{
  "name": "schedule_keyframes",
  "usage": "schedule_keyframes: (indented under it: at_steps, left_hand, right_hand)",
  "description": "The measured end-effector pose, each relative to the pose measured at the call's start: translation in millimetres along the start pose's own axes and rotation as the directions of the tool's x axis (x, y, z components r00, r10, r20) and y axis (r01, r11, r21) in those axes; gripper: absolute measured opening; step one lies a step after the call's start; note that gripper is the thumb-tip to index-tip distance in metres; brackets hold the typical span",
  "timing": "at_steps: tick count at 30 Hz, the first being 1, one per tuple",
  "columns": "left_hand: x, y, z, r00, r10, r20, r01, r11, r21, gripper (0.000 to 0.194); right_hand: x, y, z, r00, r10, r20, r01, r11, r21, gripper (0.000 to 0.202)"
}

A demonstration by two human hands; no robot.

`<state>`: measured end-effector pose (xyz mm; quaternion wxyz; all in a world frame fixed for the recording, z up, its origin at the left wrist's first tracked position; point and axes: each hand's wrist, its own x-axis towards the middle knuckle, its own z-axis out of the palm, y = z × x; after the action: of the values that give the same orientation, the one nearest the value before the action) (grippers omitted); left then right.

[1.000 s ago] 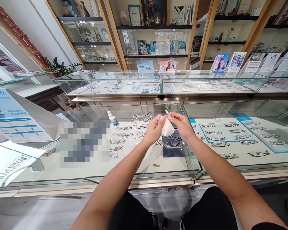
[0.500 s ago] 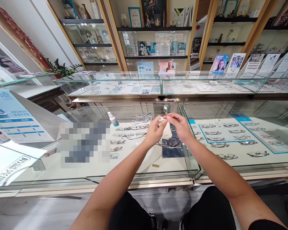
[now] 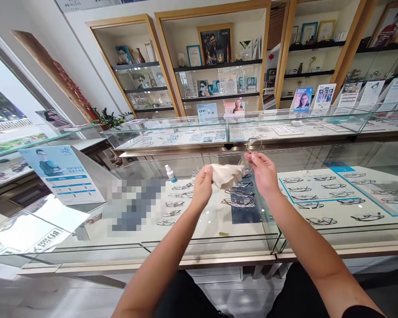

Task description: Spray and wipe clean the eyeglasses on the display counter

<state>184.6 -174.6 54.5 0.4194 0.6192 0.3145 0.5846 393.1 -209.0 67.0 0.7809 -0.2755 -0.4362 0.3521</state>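
Note:
My left hand grips one end of a cream cloth, which spreads out to the right over the glass counter. A pair of thin-rimmed glasses is pinched in my right hand, its round lens above the fingertips. The cloth's right edge lies close to the glasses; whether they touch I cannot tell. Beneath the hands, several dark-framed glasses rest on a dark blue mat inside the case. A white spray bottle stands left of my left hand.
More eyewear fills the right case, around a blue-edged display panel. A leaning price board stands on the left. Farther back are a second glass showcase and wooden shelves. The counter's front edge runs before my legs.
My hands have moved apart, the right one away from the cloth with the glasses. The cloth, bunched between the hands before, now hangs spread from my left hand. The view has tilted up and left.

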Motion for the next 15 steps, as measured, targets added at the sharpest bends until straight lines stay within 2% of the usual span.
schedule_keyframes:
  at_steps: [3, 8, 10, 12, 13, 14, 15]
  left_hand:
    - [-3, 11, -46.6, 0.977, -0.150, -0.154, 0.135, 0.986, -0.101, 0.057]
    - [-6, 33, -140.2, 0.886, -0.168, -0.431, 0.158, 0.986, -0.059, 0.028]
    - [-7, 34, -176.2, 0.849, -0.132, -0.512, 0.168, 0.986, 0.024, 0.023]
    - [-10, 30, -206.7, 0.840, -0.083, -0.535, 0.204, 0.964, 0.170, 0.020]
    - [-13, 27, -219.0, 0.840, -0.064, -0.540, 0.253, 0.925, 0.284, 0.021]
    - [-16, 24, -229.3, 0.844, -0.064, -0.533, 0.329, 0.846, 0.419, 0.025]
    - [-21, 21, -237.5, 0.848, -0.075, -0.524, 0.365, 0.801, 0.475, 0.028]
  right_hand:
    - [-12, -17, -1, 0.998, 0.038, 0.042, -0.041, 0.997, 0.066, 0.024]
    - [-39, -40, -1, 0.989, 0.079, 0.123, -0.087, 0.995, 0.056, 0.025]
    - [-48, -49, 0, 0.985, 0.093, 0.148, -0.100, 0.994, 0.035, 0.025]
    - [-55, -57, 1, 0.981, 0.098, 0.168, -0.102, 0.995, 0.013, 0.025]
    - [-58, -60, 2, 0.980, 0.097, 0.176, -0.099, 0.995, 0.004, 0.025]
    - [-61, -64, 3, 0.978, 0.097, 0.185, -0.098, 0.995, -0.004, 0.025]
    - [-64, -67, 4, 0.975, 0.100, 0.196, -0.101, 0.995, -0.009, 0.024]
